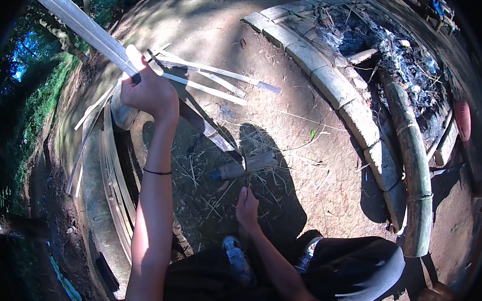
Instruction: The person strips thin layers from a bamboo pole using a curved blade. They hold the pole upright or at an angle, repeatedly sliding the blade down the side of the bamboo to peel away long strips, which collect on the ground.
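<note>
Clasping a long strip (88, 31) in the left hand (153, 94) with fingers wrapped round it, slanting it down toward a short log (260, 161) on the ground (303, 127). Curling the right hand (247, 207) closed below, seemingly round a thin knife (244, 163) showing edge-on.

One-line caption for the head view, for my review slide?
Left grip on a long pale strip, right grip curled lower in frame, ashes at upper right.
</note>
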`<action>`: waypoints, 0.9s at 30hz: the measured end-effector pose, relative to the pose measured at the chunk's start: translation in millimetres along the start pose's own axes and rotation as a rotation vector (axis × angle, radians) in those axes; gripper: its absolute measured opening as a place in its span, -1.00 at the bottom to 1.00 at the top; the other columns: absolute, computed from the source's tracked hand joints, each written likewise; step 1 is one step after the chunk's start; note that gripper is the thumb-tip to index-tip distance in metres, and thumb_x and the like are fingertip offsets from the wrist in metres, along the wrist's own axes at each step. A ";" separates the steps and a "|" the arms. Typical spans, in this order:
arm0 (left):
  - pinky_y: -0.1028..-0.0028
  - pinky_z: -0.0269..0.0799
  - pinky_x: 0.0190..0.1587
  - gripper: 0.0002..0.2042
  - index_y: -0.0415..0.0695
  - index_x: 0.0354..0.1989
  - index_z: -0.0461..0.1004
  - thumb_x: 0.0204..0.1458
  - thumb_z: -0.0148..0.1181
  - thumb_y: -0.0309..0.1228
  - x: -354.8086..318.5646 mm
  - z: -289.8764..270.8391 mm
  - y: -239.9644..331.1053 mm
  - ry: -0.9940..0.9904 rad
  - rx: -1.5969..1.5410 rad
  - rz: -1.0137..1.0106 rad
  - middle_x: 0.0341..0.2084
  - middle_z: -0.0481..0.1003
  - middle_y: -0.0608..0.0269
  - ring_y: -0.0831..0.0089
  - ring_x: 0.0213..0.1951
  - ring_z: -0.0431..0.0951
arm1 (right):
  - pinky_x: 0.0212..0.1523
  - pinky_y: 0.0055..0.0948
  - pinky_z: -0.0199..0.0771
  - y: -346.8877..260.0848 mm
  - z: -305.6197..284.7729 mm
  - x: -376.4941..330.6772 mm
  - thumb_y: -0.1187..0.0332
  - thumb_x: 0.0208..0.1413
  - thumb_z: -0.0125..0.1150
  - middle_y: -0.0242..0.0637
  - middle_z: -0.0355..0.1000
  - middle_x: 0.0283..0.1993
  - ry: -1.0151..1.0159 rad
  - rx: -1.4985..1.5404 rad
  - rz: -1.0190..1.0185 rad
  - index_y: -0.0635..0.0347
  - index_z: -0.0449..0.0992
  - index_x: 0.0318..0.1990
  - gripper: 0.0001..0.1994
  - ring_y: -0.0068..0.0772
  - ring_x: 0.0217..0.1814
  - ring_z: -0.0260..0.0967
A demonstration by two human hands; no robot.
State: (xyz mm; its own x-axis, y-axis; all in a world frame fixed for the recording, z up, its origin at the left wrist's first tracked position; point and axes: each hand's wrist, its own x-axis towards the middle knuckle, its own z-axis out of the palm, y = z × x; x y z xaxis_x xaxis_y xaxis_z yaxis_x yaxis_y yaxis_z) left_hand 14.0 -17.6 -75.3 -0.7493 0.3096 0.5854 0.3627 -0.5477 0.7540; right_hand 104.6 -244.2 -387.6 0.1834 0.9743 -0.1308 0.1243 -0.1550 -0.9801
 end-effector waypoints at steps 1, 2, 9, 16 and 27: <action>0.48 0.06 -0.62 -0.62 -0.32 -0.65 0.37 0.09 0.28 -0.31 0.2 -1.7 0.3 0.005 0.023 -0.001 -0.77 0.28 0.43 0.64 -0.68 0.18 | -0.52 -0.06 0.17 -18.8 -0.8 0.7 0.23 0.34 -0.15 -0.01 0.28 -0.61 -0.031 0.027 0.004 0.33 0.32 -0.35 -0.68 0.07 -0.58 0.29; 0.48 0.05 -0.63 -0.60 -0.31 -0.67 0.36 0.09 0.28 -0.30 0.8 -3.9 0.8 0.012 0.047 -0.001 -0.77 0.28 0.43 0.64 -0.68 0.16 | -0.51 -0.03 0.18 -29.0 1.1 -1.1 0.23 0.33 -0.15 0.02 0.31 -0.59 -0.063 0.054 0.007 0.34 0.33 -0.35 -0.67 0.12 -0.56 0.33; 0.50 0.02 -0.67 -0.55 -0.22 -0.71 0.33 0.14 0.24 -0.22 10.9 -11.9 6.9 0.026 -0.007 -0.048 -0.80 0.22 0.48 0.67 -0.71 0.15 | -0.53 -0.15 0.16 6.4 15.2 -13.3 0.23 0.33 -0.15 -0.03 0.27 -0.61 -0.005 -0.050 0.057 0.36 0.30 -0.39 -0.66 -0.07 -0.59 0.29; 0.53 0.01 -0.71 -0.47 -0.18 -0.65 0.39 0.26 -0.05 -0.01 21.1 -9.9 2.9 -0.266 -0.069 -0.149 -0.84 0.20 0.48 0.68 -0.80 0.17 | -0.60 -0.31 0.16 -31.5 -11.2 15.2 0.18 0.36 -0.19 -0.31 0.20 -0.67 0.087 0.073 -0.066 0.25 0.28 -0.49 -0.60 -0.45 -0.64 0.23; 0.40 0.45 -0.55 -0.53 -0.20 -0.19 0.37 0.21 -0.23 0.01 52.5 -22.6 44.3 -0.849 -0.024 -0.501 -0.77 0.35 0.20 0.35 -0.70 0.46 | -0.81 -0.57 -0.01 -103.0 -63.7 32.6 0.05 0.38 -0.22 -0.49 0.10 -0.78 0.050 0.595 0.200 0.11 0.25 -0.52 -0.55 -0.67 -0.82 0.03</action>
State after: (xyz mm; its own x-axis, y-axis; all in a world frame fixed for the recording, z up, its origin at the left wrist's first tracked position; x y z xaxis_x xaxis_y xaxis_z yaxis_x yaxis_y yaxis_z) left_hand -21.8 -43.2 -17.9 -0.1630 0.9603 0.2263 0.0934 -0.2133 0.9725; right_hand 159.8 -206.9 -281.4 0.1941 0.9248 -0.3272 -0.4786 -0.2018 -0.8545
